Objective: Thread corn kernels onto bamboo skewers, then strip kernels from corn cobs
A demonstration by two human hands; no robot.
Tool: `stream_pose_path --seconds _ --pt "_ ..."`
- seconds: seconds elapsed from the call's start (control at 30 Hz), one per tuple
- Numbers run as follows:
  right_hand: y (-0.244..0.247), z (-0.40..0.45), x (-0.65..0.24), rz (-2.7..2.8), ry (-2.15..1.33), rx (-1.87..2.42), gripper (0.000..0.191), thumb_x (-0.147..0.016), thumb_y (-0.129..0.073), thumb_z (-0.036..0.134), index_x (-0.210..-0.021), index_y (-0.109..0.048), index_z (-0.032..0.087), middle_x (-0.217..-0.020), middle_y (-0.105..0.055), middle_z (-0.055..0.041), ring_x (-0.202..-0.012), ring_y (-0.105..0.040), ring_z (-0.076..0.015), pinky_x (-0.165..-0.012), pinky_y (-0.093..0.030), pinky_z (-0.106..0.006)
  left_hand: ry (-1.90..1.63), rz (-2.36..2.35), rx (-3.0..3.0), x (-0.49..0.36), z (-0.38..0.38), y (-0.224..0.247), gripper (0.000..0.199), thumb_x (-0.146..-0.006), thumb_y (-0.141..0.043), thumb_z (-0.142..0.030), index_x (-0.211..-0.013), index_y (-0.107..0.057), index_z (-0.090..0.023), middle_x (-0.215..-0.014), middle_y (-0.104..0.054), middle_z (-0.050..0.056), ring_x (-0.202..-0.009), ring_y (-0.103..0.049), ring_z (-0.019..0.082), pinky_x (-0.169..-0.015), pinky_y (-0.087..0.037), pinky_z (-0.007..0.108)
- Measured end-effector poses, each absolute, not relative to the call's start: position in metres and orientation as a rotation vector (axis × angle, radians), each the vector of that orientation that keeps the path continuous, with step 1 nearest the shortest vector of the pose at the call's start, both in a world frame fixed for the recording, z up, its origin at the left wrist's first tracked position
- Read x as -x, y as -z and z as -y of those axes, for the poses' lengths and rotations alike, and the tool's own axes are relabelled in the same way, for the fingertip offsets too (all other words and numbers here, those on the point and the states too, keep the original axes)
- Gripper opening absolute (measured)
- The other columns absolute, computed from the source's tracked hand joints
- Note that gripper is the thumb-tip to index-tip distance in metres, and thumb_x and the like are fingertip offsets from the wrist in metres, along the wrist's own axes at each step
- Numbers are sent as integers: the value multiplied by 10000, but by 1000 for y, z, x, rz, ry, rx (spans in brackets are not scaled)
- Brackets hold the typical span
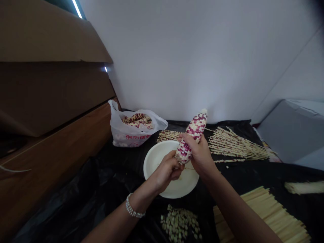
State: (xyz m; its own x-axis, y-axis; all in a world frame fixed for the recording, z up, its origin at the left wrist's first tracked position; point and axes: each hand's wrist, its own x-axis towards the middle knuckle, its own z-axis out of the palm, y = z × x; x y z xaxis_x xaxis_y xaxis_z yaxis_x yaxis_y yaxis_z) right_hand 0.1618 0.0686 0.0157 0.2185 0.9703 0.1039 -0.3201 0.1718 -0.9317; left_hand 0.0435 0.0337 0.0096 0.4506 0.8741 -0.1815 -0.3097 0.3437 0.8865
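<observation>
A corn cob (196, 126) with mixed white and purple kernels is tilted up and to the right in front of me. My right hand (199, 152) is wrapped round its middle, thumb lying across the kernels. At the cob's lower end, my left hand (170, 169) is closed with its fingers pressed against the base. Both hands are above a white bowl (154, 158), whose inside is partly hidden by them. A few small bits lie in the bowl.
A white plastic bag (124, 135) of similar cobs stands behind left. Skewers threaded with kernels (227, 143) lie behind the bowl and to its right. Pale flat strips (270, 216) and a pile of small pale greenish pieces (180, 224) are nearer, on black sheeting (113, 182).
</observation>
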Motion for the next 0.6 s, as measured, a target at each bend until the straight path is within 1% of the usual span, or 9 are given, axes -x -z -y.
stream_pose_path --seconds 0.1,0.17,0.27,0.43,0.5,0.53,0.6 --pt "-17 -70 -163 873 -1104 944 421 -682 -754 458 -971 -558 224 -831 -660 -19 -734 -615 -189 -697 -502 -357 -810 -680 -829 -39 -36 -10 150 -735 -496 -272 -839 -481 -166 -635 -492 -34 -388 -216 27 -412 -102 206" --pt "-16 -70 -163 877 -1093 948 420 -676 -763 449 -970 -563 225 -840 -660 -19 -739 -610 -187 -702 -496 -353 -786 -671 -803 -37 -37 -10 197 -807 -449 -352 -804 -484 -159 -630 -488 -27 -387 -200 26 -409 -87 210" --pt "-15 -68 -162 908 -1055 968 425 -660 -772 442 -973 -577 229 -856 -657 -18 -758 -604 -192 -724 -491 -359 -774 -689 -832 -38 -37 -12 220 -833 -409 -358 -756 -471 -162 -607 -459 -31 -386 -204 27 -412 -92 212" --pt "-15 -63 -159 989 -964 1010 438 -673 -759 447 -1014 -575 243 -879 -650 -12 -784 -600 -201 -762 -493 -373 -834 -758 -910 -44 -33 -13 169 -801 -433 -337 -749 -448 -177 -578 -428 -46 -384 -224 34 -421 -108 212" --pt "-15 -62 -159 993 -972 1009 443 -670 -764 441 -1017 -575 241 -894 -651 -14 -797 -603 -202 -765 -494 -369 -866 -788 -929 -46 -32 -11 84 -735 -467 -257 -750 -427 -185 -557 -401 -61 -376 -216 33 -423 -96 216" --pt "-15 -62 -159 983 -989 1004 443 -668 -765 442 -1014 -576 239 -895 -654 -14 -795 -606 -201 -763 -496 -368 -876 -803 -934 -47 -32 -10 85 -689 -469 -207 -755 -420 -188 -550 -390 -67 -371 -213 33 -422 -90 217" --pt "-13 -64 -159 952 -1033 991 438 -672 -757 451 -1009 -578 235 -882 -660 -15 -776 -609 -198 -748 -499 -368 -884 -809 -926 -47 -33 -7 187 -602 -451 -139 -779 -414 -190 -552 -389 -72 -366 -210 32 -420 -85 217"
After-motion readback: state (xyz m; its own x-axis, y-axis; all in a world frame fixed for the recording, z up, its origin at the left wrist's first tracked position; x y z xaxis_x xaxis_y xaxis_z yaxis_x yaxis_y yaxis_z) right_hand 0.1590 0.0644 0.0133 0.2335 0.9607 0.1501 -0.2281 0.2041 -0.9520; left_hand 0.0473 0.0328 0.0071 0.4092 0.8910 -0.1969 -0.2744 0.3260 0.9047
